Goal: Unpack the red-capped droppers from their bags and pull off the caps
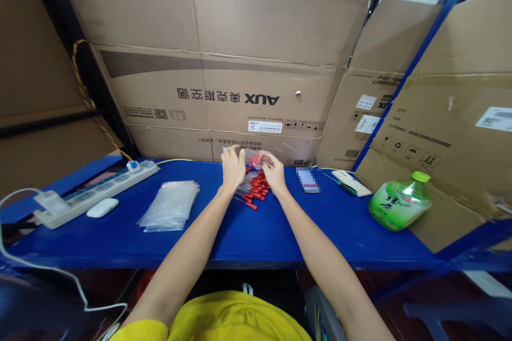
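Over the far middle of the blue table, my left hand [232,167] and my right hand [273,169] hold a small see-through plastic bag [253,156] between them. Something red shows in the bag at its right end. My left fingers are closed at the bag's left end; my right fingers pinch its right side. Just below the hands lies a pile of thin see-through sticks or tubes with red ends [259,187], bunched with the red ends to the right. A stack of flat see-through plastic bags [171,203] lies left of my left forearm.
A white power strip [100,192] and a white case [102,208] are at the left. To the right lie a blurred phone-like object [308,180], a green-handled screwdriver [346,187] and a green tea bottle [400,203]. Cardboard [224,74] walls the table's back.
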A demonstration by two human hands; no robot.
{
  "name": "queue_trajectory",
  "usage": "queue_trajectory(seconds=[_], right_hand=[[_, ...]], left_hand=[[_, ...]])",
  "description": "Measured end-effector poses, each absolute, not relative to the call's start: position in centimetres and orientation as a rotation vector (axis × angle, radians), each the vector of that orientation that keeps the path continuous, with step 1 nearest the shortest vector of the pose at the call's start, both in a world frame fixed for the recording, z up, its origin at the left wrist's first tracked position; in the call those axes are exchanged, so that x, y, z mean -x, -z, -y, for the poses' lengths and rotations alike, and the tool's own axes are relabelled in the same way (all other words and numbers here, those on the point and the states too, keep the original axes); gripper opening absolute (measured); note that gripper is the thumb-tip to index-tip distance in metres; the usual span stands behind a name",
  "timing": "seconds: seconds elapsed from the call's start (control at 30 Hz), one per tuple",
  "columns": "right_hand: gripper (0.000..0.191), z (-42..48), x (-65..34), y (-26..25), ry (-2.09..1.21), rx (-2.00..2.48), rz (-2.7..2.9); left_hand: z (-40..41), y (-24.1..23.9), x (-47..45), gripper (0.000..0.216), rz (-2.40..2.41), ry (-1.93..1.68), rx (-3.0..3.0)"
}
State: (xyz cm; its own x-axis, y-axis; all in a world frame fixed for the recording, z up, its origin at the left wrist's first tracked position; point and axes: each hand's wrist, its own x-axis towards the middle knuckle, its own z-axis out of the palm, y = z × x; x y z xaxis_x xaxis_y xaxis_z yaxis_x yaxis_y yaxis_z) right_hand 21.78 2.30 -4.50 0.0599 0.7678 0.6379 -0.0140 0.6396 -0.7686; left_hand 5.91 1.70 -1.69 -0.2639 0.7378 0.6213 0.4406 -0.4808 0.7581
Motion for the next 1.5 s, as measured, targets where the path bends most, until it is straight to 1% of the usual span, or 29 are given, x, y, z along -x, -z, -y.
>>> queue_trajectory(seconds=[0.07, 0.13, 0.2, 0.23, 0.3, 0.4, 0.5, 0.57, 0.67, 0.87, 0.97, 1.1, 1.33, 1.5], right_hand=[[0.033, -2.2, -21.9, 4.2, -0.679, 0.663, 1.396], [0.032, -2.2, -21.9, 4.1, -0.712, 0.659, 1.393], [0.032, -2.1, -21.7, 4.2, -0.751, 0.657, 1.398], [0.032, -2.1, -21.7, 4.3, -0.761, 0.661, 1.408], [0.034, -1.8, -21.6, 4.4, -0.720, 0.702, 1.476], [0.039, -1.1, -21.9, 4.4, -0.486, 0.847, 1.632], [0.034, -0.7, -22.2, 4.1, -0.238, 0.979, 1.699], [0.032, -0.7, -22.3, 3.9, -0.175, 1.023, 1.735], [0.037, -0.9, -22.2, 3.9, -0.204, 1.063, 1.763], [0.050, -1.4, -21.9, 4.5, -0.409, 1.073, 1.680], [0.052, -1.5, -22.0, 4.5, -0.383, 1.024, 1.664], [0.049, -1.1, -22.1, 4.0, -0.326, 0.968, 1.665], [0.045, -0.6, -21.8, 3.5, -0.365, 0.893, 1.611], [0.046, -0.3, -21.5, 3.2, -0.344, 0.856, 1.593]], left_hand=[[-2.6, 2.2, -5.5, 0.034, -1.436, -1.760, -1.380], [-3.3, 2.6, -5.0, 0.036, -1.313, -1.554, -1.109], [-3.7, 2.9, -4.7, 0.036, -1.141, -1.400, -0.981], [-3.8, 3.0, -4.6, 0.034, -1.073, -1.384, -0.956], [-4.0, 3.2, -4.5, 0.029, -1.001, -1.446, -0.932], [-4.1, 3.2, -4.5, 0.025, -0.987, -1.557, -0.905], [-4.2, 3.2, -4.6, 0.027, -0.927, -1.622, -0.870], [-4.2, 3.1, -4.6, 0.029, -0.862, -1.644, -0.847], [-4.2, 3.1, -4.6, 0.031, -0.795, -1.649, -0.828], [-4.0, 2.9, -4.6, 0.038, -0.746, -1.587, -0.837], [-3.5, 2.9, -4.9, 0.043, -0.689, -1.566, -0.872], [-3.2, 2.8, -5.3, 0.050, -0.679, -1.528, -0.875], [-3.3, 2.7, -5.3, 0.044, -0.707, -1.543, -0.853], [-3.1, 2.5, -5.3, 0.046, -0.667, -1.510, -0.805]])
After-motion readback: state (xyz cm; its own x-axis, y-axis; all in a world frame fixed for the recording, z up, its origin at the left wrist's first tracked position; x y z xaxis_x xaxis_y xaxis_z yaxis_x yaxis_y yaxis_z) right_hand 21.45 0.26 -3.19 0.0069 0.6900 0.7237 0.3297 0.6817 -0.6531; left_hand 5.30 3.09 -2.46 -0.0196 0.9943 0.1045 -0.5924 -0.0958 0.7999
